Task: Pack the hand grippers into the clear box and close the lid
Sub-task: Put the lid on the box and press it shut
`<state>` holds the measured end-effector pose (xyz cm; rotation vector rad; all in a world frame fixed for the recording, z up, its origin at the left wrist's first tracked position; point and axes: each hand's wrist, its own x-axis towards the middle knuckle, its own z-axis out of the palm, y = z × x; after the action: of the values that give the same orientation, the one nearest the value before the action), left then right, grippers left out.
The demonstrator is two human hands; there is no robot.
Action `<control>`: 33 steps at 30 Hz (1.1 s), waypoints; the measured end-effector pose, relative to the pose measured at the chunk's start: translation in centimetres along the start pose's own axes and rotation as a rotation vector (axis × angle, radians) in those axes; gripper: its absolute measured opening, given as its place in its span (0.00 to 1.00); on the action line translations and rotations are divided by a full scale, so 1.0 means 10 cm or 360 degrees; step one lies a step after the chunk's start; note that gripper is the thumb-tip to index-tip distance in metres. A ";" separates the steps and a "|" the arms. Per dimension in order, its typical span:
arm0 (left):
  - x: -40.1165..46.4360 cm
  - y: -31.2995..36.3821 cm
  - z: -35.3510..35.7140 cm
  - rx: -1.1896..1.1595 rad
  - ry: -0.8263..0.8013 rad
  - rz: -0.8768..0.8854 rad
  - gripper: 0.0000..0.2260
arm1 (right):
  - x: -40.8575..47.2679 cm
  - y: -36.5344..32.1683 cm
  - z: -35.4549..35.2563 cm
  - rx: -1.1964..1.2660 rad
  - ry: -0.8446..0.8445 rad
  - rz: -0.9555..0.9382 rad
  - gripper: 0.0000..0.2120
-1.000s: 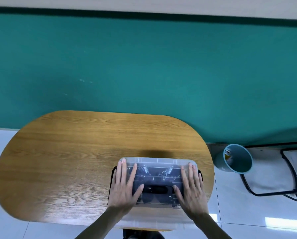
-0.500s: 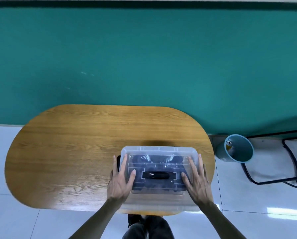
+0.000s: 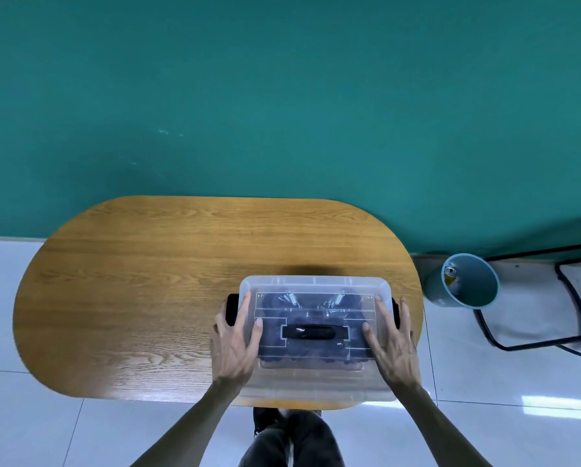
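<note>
The clear box (image 3: 316, 382) stands at the near right edge of the wooden table (image 3: 147, 298), with its clear lid (image 3: 312, 284) lying on top. A black handle (image 3: 311, 332) sits in the lid's middle. Dark hand grippers (image 3: 282, 299) with metal springs show through the lid. My left hand (image 3: 237, 342) lies with straight fingers on the lid's left end, my right hand (image 3: 392, 342) on its right end. Black side latches (image 3: 231, 308) stick out at both ends, partly hidden by my fingers.
A teal bin (image 3: 467, 281) stands on the white tiled floor right of the table. A black metal frame (image 3: 572, 298) sits further right. A teal wall runs behind the table. My legs show below the table's near edge.
My hands have slid outward from the lid's middle toward its two ends. The view has shifted back, so the box looks further from the table's near edge.
</note>
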<state>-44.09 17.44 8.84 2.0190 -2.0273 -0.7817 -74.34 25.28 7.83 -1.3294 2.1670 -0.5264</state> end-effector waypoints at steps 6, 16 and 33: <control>0.01 -0.05 0.09 0.0255 0.0067 0.0050 0.23 | 0.02 0.04 0.03 -0.0222 0.0108 0.0087 0.29; -0.06 0.09 0.07 0.0500 0.0046 0.0023 0.26 | -0.09 -0.12 0.05 -0.0506 0.0259 -0.0013 0.30; -0.11 0.26 0.08 0.0631 -0.0018 -0.0031 0.37 | -0.19 -0.30 0.26 -0.0691 0.0269 0.0147 0.26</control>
<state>-46.64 18.57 9.67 2.2360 -2.3208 -0.4158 -70.00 25.59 8.02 -1.4333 2.5708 -0.1359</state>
